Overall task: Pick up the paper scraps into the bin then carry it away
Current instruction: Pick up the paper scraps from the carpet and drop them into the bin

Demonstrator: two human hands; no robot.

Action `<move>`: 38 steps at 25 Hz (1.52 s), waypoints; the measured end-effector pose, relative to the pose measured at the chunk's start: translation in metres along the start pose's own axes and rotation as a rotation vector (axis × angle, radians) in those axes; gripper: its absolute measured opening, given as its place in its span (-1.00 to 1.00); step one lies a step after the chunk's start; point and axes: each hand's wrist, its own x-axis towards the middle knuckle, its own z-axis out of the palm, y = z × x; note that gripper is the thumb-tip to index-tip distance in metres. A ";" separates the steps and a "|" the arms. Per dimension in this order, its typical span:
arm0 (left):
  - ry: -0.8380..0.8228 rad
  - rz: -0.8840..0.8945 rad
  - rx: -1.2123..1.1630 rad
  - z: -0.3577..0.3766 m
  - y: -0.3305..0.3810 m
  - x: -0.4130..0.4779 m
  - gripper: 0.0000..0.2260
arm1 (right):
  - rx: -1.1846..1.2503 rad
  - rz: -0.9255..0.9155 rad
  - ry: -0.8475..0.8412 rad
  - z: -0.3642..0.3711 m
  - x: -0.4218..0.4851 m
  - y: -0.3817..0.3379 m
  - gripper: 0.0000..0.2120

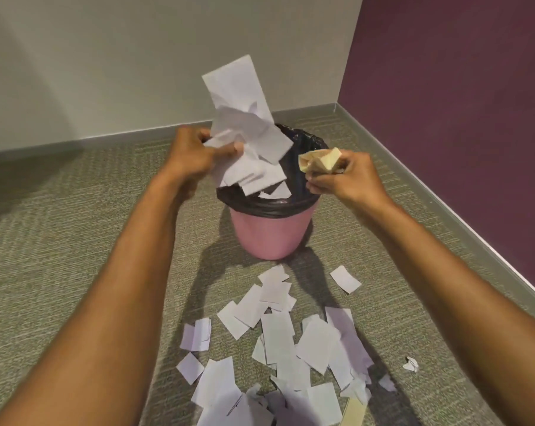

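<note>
A pink bin [272, 233] lined with a black bag [306, 142] stands on the carpet near the room's corner. My left hand [195, 155] is closed on a bunch of white paper scraps [247, 127], held over the bin's left rim, with some pieces hanging into the opening. My right hand [349, 176] grips a crumpled yellow paper [320, 159] just above the bin's right rim. Many white paper scraps [278, 342] lie scattered on the carpet in front of the bin, nearer to me.
A grey wall [137, 56] runs behind the bin and a purple wall [459, 103] closes the right side. A small crumpled white piece [411, 363] lies apart at the right. A yellow strip [353, 412] sits at the bottom edge among the scraps.
</note>
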 end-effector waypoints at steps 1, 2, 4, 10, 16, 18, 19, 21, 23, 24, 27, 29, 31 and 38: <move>0.063 0.001 0.029 0.006 -0.001 0.019 -0.70 | -0.056 0.017 0.027 0.006 0.014 0.000 -0.81; 0.108 -0.018 0.065 0.012 -0.005 0.035 -0.70 | -0.132 0.032 0.040 0.013 0.026 0.001 -0.81; 0.128 -0.111 0.115 0.026 -0.017 0.060 -0.67 | -0.278 0.068 0.050 0.023 0.045 0.003 -0.70; -0.019 -0.122 0.267 0.044 -0.037 0.062 -0.34 | -0.449 0.079 -0.084 0.023 0.046 -0.003 -0.26; 0.252 0.187 0.043 0.032 -0.046 -0.024 -0.71 | -0.228 0.043 -0.056 -0.013 -0.017 0.019 -0.89; 0.166 0.091 -0.058 0.035 -0.074 -0.066 -0.68 | -0.313 0.138 -0.140 -0.022 -0.047 0.056 -0.89; 0.074 -0.016 -0.043 0.041 -0.096 -0.083 -0.69 | -0.377 0.201 -0.223 -0.023 -0.060 0.080 -0.90; -0.187 -0.260 0.118 0.062 -0.145 -0.109 -0.80 | -0.563 0.325 -0.439 -0.021 -0.082 0.137 -0.95; -0.386 -0.411 0.331 0.087 -0.192 -0.135 -0.89 | -0.824 0.378 -0.597 -0.016 -0.100 0.187 -0.78; -0.434 -0.421 0.469 0.098 -0.213 -0.147 -0.79 | -0.940 0.359 -0.657 -0.014 -0.108 0.207 -0.61; -0.489 -0.235 0.944 0.117 -0.249 -0.175 -0.45 | -1.218 0.172 -0.823 -0.010 -0.125 0.238 -0.29; -0.516 -0.157 1.085 0.123 -0.255 -0.182 -0.27 | -1.315 0.009 -0.855 -0.007 -0.129 0.241 -0.24; -0.581 -0.169 1.147 0.125 -0.259 -0.183 -0.10 | -1.333 -0.113 -0.817 -0.001 -0.126 0.240 -0.23; -0.671 -0.207 1.308 0.130 -0.273 -0.195 -0.05 | -1.344 -0.121 -0.852 0.017 -0.120 0.239 -0.24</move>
